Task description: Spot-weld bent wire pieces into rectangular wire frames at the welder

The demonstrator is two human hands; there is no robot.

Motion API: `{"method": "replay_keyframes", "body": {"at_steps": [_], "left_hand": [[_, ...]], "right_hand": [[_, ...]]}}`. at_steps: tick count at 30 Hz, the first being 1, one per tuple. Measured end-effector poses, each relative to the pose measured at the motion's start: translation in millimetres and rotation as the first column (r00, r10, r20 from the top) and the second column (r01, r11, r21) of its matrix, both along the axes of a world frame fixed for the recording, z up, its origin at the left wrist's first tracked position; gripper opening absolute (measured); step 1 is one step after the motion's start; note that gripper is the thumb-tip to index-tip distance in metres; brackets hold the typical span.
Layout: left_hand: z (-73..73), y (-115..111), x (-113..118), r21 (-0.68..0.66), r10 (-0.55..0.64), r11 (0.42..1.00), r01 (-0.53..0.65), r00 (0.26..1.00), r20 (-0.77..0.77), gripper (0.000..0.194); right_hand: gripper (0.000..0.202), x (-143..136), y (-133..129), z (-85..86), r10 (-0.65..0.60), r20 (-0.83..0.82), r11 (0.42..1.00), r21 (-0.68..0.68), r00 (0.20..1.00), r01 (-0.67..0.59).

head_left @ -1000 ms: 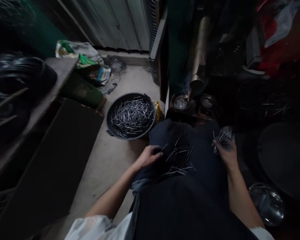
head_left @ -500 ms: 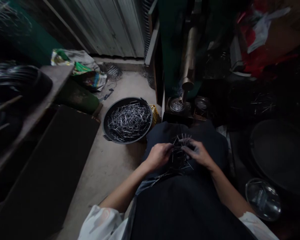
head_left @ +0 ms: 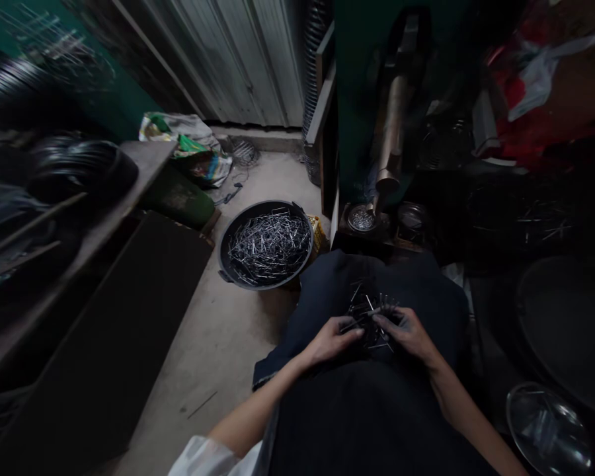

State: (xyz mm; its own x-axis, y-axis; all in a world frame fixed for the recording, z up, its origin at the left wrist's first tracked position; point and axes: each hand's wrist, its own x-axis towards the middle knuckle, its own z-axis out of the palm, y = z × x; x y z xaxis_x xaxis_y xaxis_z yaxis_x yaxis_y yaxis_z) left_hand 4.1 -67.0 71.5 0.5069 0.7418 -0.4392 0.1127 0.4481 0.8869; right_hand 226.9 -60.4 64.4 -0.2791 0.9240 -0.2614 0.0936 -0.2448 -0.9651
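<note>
Head view: both hands are at the lap, close together over the dark cloth (head_left: 322,284). Right hand (head_left: 407,330) grasps a bunch of thin metal pins (head_left: 387,303), ends fanned up past the fingertips. Left hand (head_left: 341,338) has thumb and fingers brought near each other at the loose pins (head_left: 361,303) on the cloth; too dark to say whether it pinches one. Loose pins lie crossed, between and just ahead of the hands. Many more sit heaped in the black basin (head_left: 227,261) on the floor (head_left: 193,357), beyond the left knee, apart from both hands. Step in hand looks like sorting pins by touch. To do it well: pinch near mid-length so a pin doesn't swing, draw it out along its own axis, not sideways, or it will likely drag neighbours. Pass it across low, over the cloth, so a drop lands there; one stray pin (head_left: 201,404) lies on the floor. Firm but not hard grip on the bunch: too loose sheds, too tight likely splays it wider. Square the ends before adding more. Thin stock probably rolls between fingertips, so use pad contact, and watch the tips; their sharpness isn't readable here. Light is poor, go by feel.
</note>
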Motion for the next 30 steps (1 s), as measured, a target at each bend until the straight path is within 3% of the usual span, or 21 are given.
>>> {"method": "replay_keyframes", "body": {"at_steps": [5,8,11,16,20,23,25,27,30], "left_hand": [[-2.5,0.2,4.8,0.100,-0.088,0.991,0.087,0.996,0.009,0.051],[-4.0,1.3,9.5,0.060,-0.105,0.993,0.107,0.994,-0.022,0.050],[-5.8,-3.3,10.7,0.038,-0.110,0.993,0.109,0.994,0.013,0.048],[-6.7,-11.1,10.2,0.256,-0.076,0.961,0.107,0.989,-0.129,0.040],[-3.9,1.5,12.4,0.294,0.080,0.955,-0.025,0.981,-0.176,0.039],[1.0,24.4,9.4,0.296,0.222,0.940,-0.167,0.962,-0.162,0.035],[5.2,41.9,6.2,0.261,0.287,0.933,-0.247,0.950,-0.124,0.036],[9.1,57.7,4.3,0.208,0.334,0.928,-0.310,0.938,-0.091,0.040],[12.8,74.1,6.0,0.144,0.372,0.921,-0.362,0.927,-0.051,0.045]], "right_hand": [[0.029,0.2,3.0,2.2,0.194,0.054,0.979,0.060,0.980,-0.197],[0.028,1.9,3.3,3.1,0.225,0.127,0.965,0.108,0.966,-0.239],[0.031,10.1,4.4,3.6,0.119,0.202,0.982,0.122,0.972,-0.145],[0.039,28.5,13.5,1.4,-0.070,0.282,0.993,0.113,0.957,0.040],[0.035,35.8,27.0,0.3,-0.177,0.287,0.973,0.197,0.941,0.123],[0.030,37.9,37.3,10.5,-0.283,0.271,0.925,0.329,0.920,0.188],[0.024,36.5,43.7,22.1,-0.259,0.264,0.895,0.428,0.929,0.127],[0.023,32.2,50.8,32.4,-0.156,0.285,0.855,0.519,0.946,-0.016],[0.038,22.2,63.5,37.4,-0.007,0.332,0.771,0.602,0.943,-0.206]]}}
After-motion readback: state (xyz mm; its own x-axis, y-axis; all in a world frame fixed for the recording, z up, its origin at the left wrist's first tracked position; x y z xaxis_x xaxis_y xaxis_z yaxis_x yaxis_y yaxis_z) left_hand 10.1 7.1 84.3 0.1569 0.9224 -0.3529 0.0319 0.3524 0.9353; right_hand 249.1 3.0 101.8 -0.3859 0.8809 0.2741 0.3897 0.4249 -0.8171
